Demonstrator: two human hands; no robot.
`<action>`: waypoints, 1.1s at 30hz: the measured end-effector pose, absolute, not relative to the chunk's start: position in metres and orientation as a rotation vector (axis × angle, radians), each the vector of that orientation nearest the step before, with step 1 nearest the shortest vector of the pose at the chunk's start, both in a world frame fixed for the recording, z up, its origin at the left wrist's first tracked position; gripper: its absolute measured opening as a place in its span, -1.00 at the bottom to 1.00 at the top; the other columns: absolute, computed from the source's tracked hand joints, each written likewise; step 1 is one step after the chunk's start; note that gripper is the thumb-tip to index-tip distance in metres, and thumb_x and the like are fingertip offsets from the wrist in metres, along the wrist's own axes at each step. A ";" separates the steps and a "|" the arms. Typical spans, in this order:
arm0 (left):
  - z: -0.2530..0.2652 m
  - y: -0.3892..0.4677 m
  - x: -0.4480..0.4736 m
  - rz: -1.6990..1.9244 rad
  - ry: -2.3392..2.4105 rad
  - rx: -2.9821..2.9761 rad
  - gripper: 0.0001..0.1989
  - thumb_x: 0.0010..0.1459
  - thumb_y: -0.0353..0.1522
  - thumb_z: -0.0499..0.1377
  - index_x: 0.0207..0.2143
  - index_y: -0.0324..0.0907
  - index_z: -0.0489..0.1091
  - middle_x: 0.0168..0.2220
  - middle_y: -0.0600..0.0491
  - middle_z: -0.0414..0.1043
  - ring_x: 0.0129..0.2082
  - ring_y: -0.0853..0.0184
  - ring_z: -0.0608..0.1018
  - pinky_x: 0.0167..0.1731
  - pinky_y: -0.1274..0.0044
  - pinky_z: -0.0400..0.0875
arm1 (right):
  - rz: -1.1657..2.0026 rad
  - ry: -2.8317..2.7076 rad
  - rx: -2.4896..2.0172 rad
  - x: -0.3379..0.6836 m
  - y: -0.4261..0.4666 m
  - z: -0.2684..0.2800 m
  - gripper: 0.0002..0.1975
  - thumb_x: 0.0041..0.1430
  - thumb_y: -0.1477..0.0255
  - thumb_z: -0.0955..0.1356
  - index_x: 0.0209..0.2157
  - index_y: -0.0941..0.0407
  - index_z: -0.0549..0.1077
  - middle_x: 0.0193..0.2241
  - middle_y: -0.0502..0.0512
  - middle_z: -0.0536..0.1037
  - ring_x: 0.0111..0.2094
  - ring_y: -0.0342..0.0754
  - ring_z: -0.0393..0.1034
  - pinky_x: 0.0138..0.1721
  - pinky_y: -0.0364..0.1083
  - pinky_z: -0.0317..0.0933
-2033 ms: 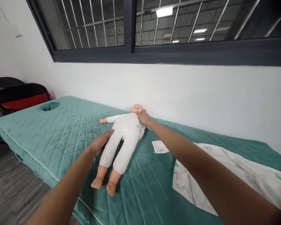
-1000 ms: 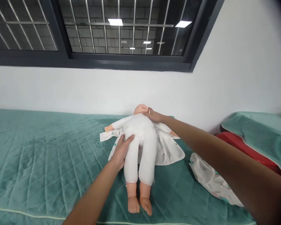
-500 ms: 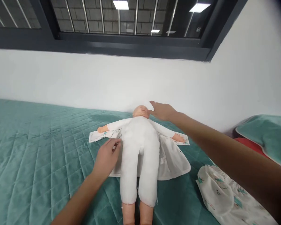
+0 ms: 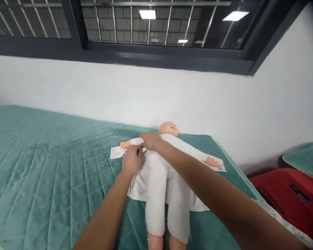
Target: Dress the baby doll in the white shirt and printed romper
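Note:
A baby doll [image 4: 156,184] with a white cloth body lies face up, its head near the wall. Beneath it is a white printed baby shirt [image 4: 137,189], spread out with the sleeves under the doll's arms. My right hand [image 4: 150,141] reaches across the body and closes round the doll's arm on the left side. Just below it, my left hand [image 4: 131,160] has its fingers curled in a pinch at the shirt by that sleeve; the fingertips are partly hidden.
A green quilted cover [image 4: 54,173] lies under the doll. Behind it rise a white wall [image 4: 94,93] and a dark window frame [image 4: 146,57]. To the right are a red object [image 4: 281,187] and a green cushion-like piece [image 4: 305,158]. Printed white cloth [image 4: 276,218] shows behind my right forearm.
My right hand has moved from beside the doll's head to its arm on the left. My left hand has shifted up to that same arm. The view has turned slightly.

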State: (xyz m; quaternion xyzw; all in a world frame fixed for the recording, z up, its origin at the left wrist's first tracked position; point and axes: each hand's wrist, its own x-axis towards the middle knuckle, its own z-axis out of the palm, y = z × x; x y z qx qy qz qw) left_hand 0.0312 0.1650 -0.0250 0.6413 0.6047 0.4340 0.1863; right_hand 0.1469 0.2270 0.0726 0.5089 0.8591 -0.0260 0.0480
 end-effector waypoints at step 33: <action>-0.018 0.156 0.025 1.546 1.745 1.466 -0.83 0.20 -0.30 0.04 -0.36 -0.15 0.38 -0.36 0.04 0.46 -0.30 0.26 0.47 -0.25 0.48 0.30 | 0.130 2.672 1.672 0.216 0.175 0.064 -0.77 0.26 0.34 0.29 -0.08 0.01 0.48 -0.18 0.15 0.52 -0.14 0.07 0.39 -0.22 -0.04 0.15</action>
